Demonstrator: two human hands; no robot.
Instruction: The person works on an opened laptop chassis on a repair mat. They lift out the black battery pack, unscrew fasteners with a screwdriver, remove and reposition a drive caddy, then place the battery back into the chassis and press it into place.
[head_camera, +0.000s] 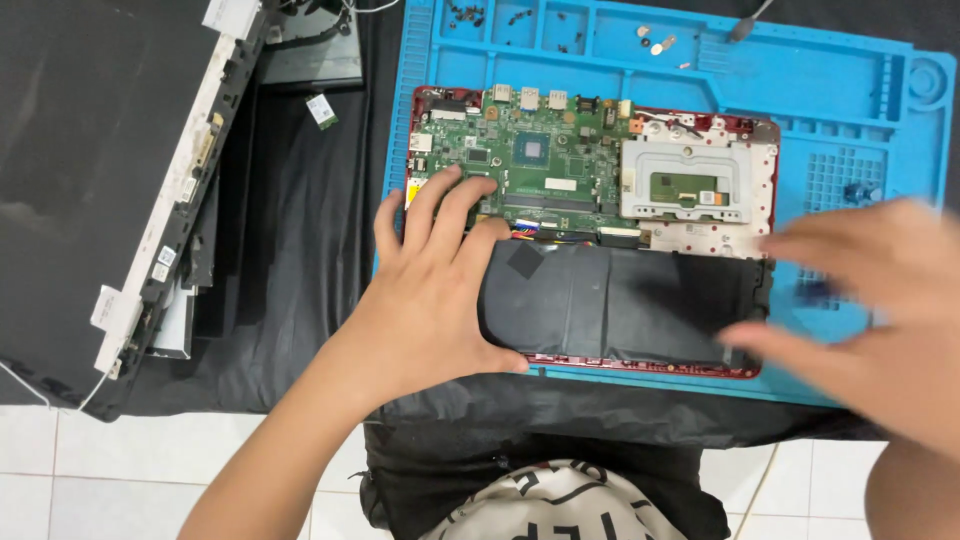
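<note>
**2 hands on an opened laptop base**

The laptop base (590, 240) lies open on a blue mat (850, 90), its red shell showing along the edges. A flat black battery (620, 300) fills the near half of the base; the green board (530, 165) and a silver bracket (690, 180) fill the far half.

The left hand (435, 290) lies flat and spread over the battery's left end. Its fingers (440, 200) reach up onto the lower left part of the board, and its thumb runs along the battery's near edge. It presses down rather than closing around anything.

The right hand (870, 300) is blurred. It sits at the battery's right end, with its thumb tip touching the battery's near right corner and its fingers spread open above the mat's right side. Whether it has any real hold on the battery cannot be told.

The mat has shallow trays along its far edge, with small screws (655, 42) loose in them. It rests on a black cloth (290, 250) that covers the table. To the left, on the cloth, lies a dark lid panel (110, 180) with a pale strip along its edge, and a small green card (321, 108) lies just beside it. White floor tiles (120, 470) show below the cloth, at the near left.
</note>
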